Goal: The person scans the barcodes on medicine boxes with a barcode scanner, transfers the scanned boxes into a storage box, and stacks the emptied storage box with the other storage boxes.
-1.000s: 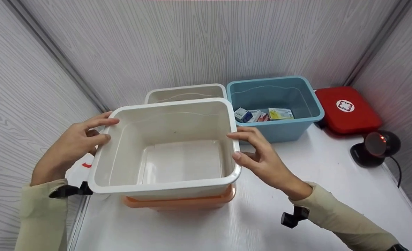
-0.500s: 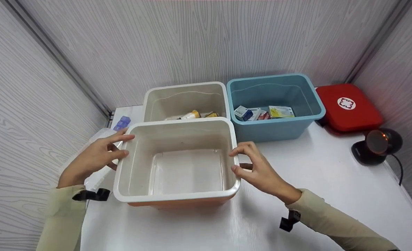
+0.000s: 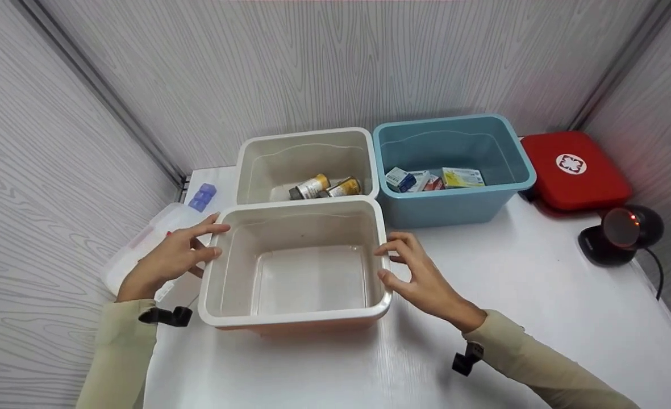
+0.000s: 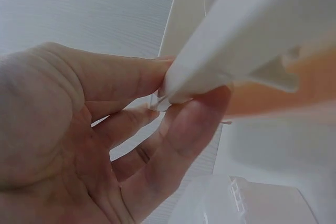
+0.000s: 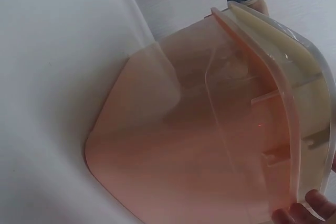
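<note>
left hand [image 3: 167, 262] fingers curled, right hand [image 3: 420, 278] likewise

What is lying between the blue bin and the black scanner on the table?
In the head view, the red first-aid case lies between the blue bin and the black scanner, toward the back.

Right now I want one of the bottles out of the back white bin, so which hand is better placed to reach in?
Probably the left hand: the bottles lie nearer its side, just behind the front white bin.
</note>
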A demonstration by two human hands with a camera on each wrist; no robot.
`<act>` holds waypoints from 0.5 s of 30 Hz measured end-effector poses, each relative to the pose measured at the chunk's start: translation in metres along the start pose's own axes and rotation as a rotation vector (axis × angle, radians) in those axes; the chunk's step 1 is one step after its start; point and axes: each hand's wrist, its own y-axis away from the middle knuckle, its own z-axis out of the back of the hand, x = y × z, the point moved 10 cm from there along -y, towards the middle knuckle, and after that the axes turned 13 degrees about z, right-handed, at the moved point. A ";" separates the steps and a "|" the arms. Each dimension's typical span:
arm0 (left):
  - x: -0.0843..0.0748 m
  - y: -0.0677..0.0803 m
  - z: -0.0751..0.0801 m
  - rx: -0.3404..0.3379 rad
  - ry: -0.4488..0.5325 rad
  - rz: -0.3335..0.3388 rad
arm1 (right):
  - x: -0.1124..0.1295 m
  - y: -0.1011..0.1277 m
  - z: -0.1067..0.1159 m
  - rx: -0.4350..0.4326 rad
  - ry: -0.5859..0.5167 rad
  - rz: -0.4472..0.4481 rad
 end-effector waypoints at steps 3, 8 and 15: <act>0.001 -0.002 -0.004 0.017 0.011 0.006 | -0.004 0.003 -0.001 -0.011 -0.028 -0.014; 0.000 -0.003 -0.007 0.037 0.013 0.011 | -0.006 0.009 -0.003 -0.040 -0.067 -0.026; -0.004 0.000 -0.006 0.064 -0.045 0.050 | -0.006 0.007 -0.003 0.005 -0.057 -0.038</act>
